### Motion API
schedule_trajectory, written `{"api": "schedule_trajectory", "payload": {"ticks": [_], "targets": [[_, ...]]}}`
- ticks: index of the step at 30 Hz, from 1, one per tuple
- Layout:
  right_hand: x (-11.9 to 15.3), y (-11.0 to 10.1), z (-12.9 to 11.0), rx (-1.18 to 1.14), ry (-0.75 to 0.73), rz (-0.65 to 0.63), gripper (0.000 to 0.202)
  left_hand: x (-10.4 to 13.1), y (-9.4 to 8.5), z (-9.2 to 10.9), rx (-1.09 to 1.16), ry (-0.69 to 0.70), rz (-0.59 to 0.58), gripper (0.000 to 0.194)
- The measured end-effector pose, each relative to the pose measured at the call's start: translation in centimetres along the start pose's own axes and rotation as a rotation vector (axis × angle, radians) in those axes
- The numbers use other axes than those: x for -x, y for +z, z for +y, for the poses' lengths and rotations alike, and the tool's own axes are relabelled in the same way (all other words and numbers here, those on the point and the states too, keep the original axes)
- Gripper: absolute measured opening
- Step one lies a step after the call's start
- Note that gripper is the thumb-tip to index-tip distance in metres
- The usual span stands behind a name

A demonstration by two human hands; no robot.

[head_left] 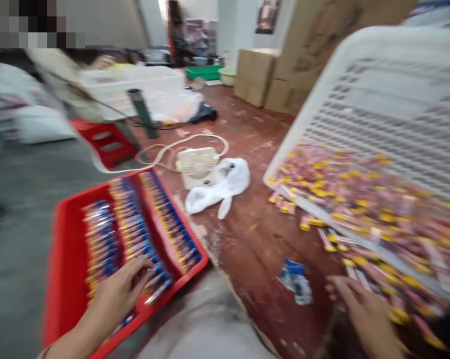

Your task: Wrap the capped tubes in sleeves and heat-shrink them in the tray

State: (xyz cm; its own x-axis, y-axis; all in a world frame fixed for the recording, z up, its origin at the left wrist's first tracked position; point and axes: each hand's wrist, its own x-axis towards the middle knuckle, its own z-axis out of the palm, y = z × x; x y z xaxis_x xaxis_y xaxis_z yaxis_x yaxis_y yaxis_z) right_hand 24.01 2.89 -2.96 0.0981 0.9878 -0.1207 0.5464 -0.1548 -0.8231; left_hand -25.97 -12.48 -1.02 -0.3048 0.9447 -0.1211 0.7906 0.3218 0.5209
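Observation:
My left hand [116, 291] is over the near end of a red plastic tray [60, 239]. Its fingers are curled together at the end of the middle row of small pieces [135, 224] with yellow and blue ends; what they pinch is too blurred to make out. My right hand [367, 309] is low above the brown surface, beside loose pink pieces with yellow ends [359, 214]. Its thumb and fingers are bent close together, and anything between them is hidden by blur. These loose pieces spill from a tilted white slatted basket [407, 92].
A crumpled blue-and-clear wrapper [296, 281] lies between my hands. Farther off are a small cream fan [198, 167] with a cable, a white plastic bag [232, 179], a green flask [142, 113] and cardboard boxes [254, 75]. Another person sits at upper left, near a red stool [105, 142].

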Motion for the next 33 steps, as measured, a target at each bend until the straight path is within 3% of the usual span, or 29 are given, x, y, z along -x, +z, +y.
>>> {"api": "schedule_trajectory", "payload": {"ticks": [2,5,7,9,11,14,18,24,26,29,33], "targets": [[0.2,-0.8,-0.6,0.056,-0.04,-0.01,0.044,-2.3,2.4,6.3,0.163,0.333,-0.027,0.016],[0.2,-0.5,-0.7,0.11,-0.046,0.007,0.039,-3.6,7.3,15.9,0.288,0.753,-0.212,0.017],[0.3,0.3,-0.7,0.139,-0.063,-0.013,0.035,-3.7,10.6,20.6,0.262,0.962,-0.272,0.021],[0.3,1.3,-0.9,0.155,-0.084,-0.045,0.032,-4.0,13.4,23.3,0.185,1.086,-0.294,0.022],[0.1,2.2,-1.2,0.167,-0.097,-0.064,0.024,-4.3,15.3,24.4,0.097,1.131,-0.303,0.024],[-0.5,3.1,-1.6,0.186,-0.1,-0.054,0.016,-4.8,16.7,24.4,0.013,1.147,-0.28,0.026],[-0.8,3.3,-1.8,0.17,-0.113,-0.055,0.021,-4.7,17.4,23.8,-0.024,1.163,-0.205,0.028],[-0.6,2.1,-1.6,0.114,-0.143,-0.073,0.038,-5.6,17.1,24.2,-0.006,1.182,-0.195,0.025],[-0.6,1.6,-1.4,0.083,-0.143,-0.055,0.042,-7.5,16.8,25.5,-0.033,1.153,-0.209,0.023],[-0.5,0.9,-1.3,0.033,-0.132,-0.008,0.043,-11.6,16.6,29.0,-0.178,1.005,-0.188,0.027],[-0.1,0.1,-1.0,-0.303,-0.019,-0.026,0.039,-16.4,18.0,34.2,-0.268,0.874,-0.155,0.027]]}}
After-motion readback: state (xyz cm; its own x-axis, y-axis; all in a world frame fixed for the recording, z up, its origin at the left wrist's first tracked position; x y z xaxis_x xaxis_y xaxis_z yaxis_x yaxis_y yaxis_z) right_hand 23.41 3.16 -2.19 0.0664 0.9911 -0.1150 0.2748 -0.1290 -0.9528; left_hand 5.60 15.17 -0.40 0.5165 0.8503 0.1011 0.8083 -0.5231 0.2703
